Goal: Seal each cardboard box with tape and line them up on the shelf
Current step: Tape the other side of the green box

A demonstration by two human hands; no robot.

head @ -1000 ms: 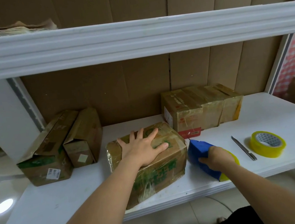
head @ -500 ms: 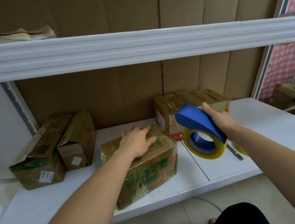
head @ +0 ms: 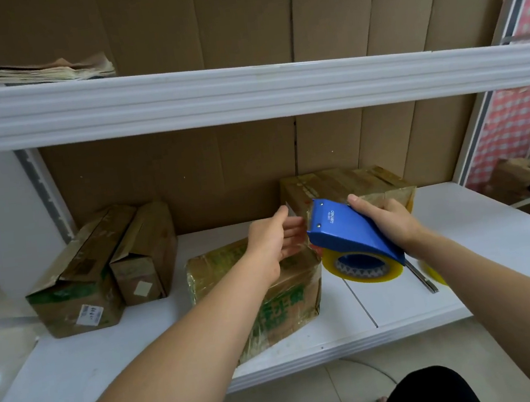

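- Tape-wrapped brown cardboard box with green print [head: 278,301] sits skewed at the white shelf's [head: 460,244] front edge.
- Blue tape dispenser with yellow-edged roll [head: 354,243] is held above it.
- Three brown cardboard boxes [head: 106,268] [head: 348,188] stand farther back.

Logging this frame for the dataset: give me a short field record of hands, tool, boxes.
left hand: open, fingers at dispenser's front, above the box
right hand: grips tape dispenser
tape dispenser: blue, yellow roll, held in air
front box: on shelf, tilted
left boxes: two, side by side
back box: behind dispenser
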